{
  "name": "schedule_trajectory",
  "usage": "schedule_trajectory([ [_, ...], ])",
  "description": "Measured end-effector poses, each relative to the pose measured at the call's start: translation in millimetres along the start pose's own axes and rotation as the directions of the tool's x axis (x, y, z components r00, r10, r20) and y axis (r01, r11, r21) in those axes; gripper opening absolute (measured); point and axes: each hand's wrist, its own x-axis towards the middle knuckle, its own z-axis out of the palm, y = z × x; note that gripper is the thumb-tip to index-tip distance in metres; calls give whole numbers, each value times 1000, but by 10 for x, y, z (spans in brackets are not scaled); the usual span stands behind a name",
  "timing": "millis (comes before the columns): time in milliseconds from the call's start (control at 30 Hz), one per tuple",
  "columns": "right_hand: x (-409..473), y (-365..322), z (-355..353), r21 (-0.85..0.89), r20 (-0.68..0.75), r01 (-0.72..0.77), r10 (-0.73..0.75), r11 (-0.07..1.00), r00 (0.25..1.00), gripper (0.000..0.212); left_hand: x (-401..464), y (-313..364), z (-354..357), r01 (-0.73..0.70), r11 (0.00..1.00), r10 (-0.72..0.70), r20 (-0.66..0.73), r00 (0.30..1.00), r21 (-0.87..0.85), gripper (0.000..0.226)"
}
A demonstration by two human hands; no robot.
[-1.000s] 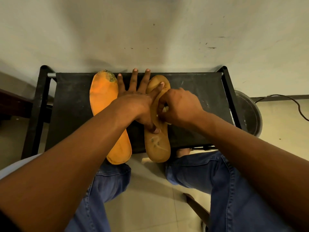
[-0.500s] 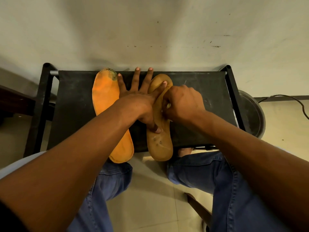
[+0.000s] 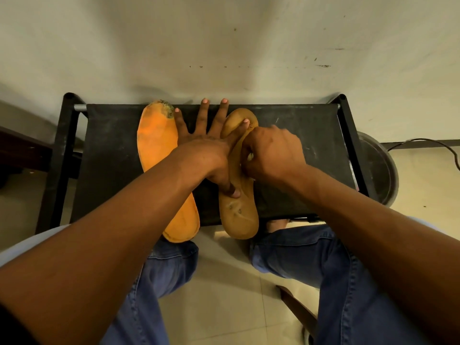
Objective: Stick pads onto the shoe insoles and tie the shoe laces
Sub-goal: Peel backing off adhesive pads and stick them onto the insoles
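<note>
Two insoles lie lengthwise on a black table (image 3: 311,135), their heels hanging over its near edge. The orange insole (image 3: 156,145) is on the left and nothing touches its top. My left hand (image 3: 204,150) lies spread between the two, its forefinger and thumb pressing down on the tan insole (image 3: 239,217). My right hand (image 3: 271,155) is curled over the middle of the tan insole and pinches a small whitish pad (image 3: 249,157), which is mostly hidden by the fingers. No shoes or laces are in view.
The table stands against a pale wall. A dark round metal vessel (image 3: 375,168) sits on the floor to its right, with a black cable (image 3: 428,143) behind it. My knees in blue jeans (image 3: 171,265) are below the table's near edge.
My right hand has crept a little toward the toe of the tan insole. The left hand keeps pressing in the same spot.
</note>
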Motion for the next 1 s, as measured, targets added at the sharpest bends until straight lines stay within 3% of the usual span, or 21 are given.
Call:
schedule_trajectory([
  [200,-128,-1,-47,75,274,-34,12,997,962,26,-5,-2,-26,6,1000,-6,21,1000,-20,153],
  [300,-228,-70,-40,33,186,-22,16,999,982,32,-9,18,-23,12,1000,-12,15,1000,-23,151],
  [467,-85,-96,-23,12,32,-80,80,997,996,21,-15,6,-18,9,1000,-9,13,1000,-4,152],
  [567,-53,-86,-29,31,70,-68,66,997,995,19,-28,-15,-24,6,1000,-6,20,1000,-12,153],
  [700,-158,-84,-70,55,243,-27,13,998,970,22,-23,-11,-14,11,1000,-11,22,1000,-24,153],
  [933,-70,-119,-29,-11,7,-28,28,1000,1000,23,-8,6,-2,17,1000,-17,14,1000,-3,153],
  [1000,-13,-104,-24,3,19,-62,62,998,998,15,-5,-3,-8,13,1000,-13,14,1000,-2,153],
])
